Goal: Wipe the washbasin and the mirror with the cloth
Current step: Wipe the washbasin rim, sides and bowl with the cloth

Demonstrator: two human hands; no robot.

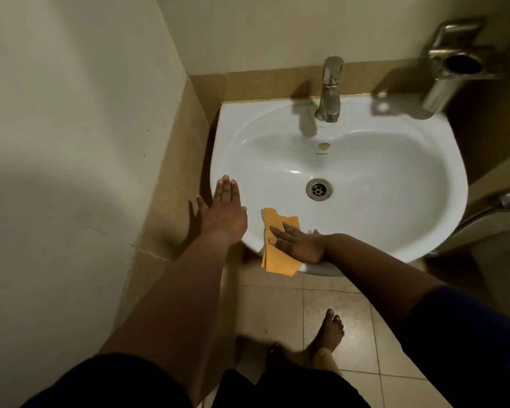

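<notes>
A white washbasin (395, 178) is fixed to the wall ahead, with a steel tap (330, 89) at its back and a drain (319, 188) in the bowl. A folded orange cloth (274, 260) lies draped over the front rim, hanging down a little. My right hand (298, 242) lies flat on the cloth, fingers spread, pressing it to the rim. My left hand (223, 212) rests flat and open on the basin's left rim, holding nothing. No mirror is in view.
A steel cup holder (451, 66) is mounted on the wall at the back right. A tiled wall (71, 142) stands close on the left. A metal hose or handle (507, 201) shows at the right edge. My bare feet (330, 331) stand on the tiled floor below.
</notes>
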